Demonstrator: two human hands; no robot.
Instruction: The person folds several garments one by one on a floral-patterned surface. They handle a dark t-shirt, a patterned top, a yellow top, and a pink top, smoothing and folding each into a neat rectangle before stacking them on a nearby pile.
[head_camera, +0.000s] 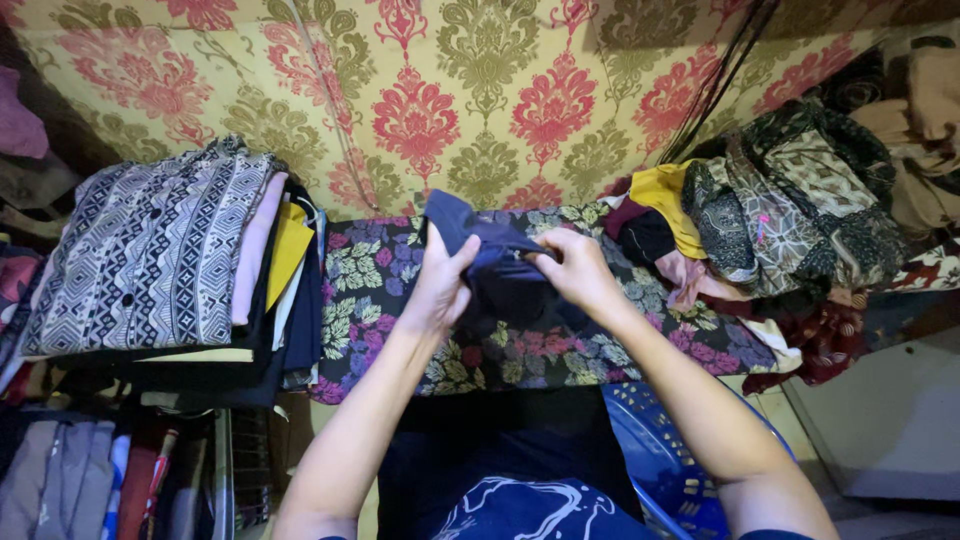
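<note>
Mid-frame, left hand (440, 285) & right hand (578, 270) are both gripping a small dark navy cloth garment (490, 262), seemingly mid-fold, over the floral purple-green fabric surface (370, 275).

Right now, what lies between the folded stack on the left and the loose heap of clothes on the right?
In the head view, a floral cloth covers that stretch; above it both hands hold a dark navy garment.

Floral-covered bed (380, 270), folded stack (170, 260), clothes heap (790, 200)
</note>
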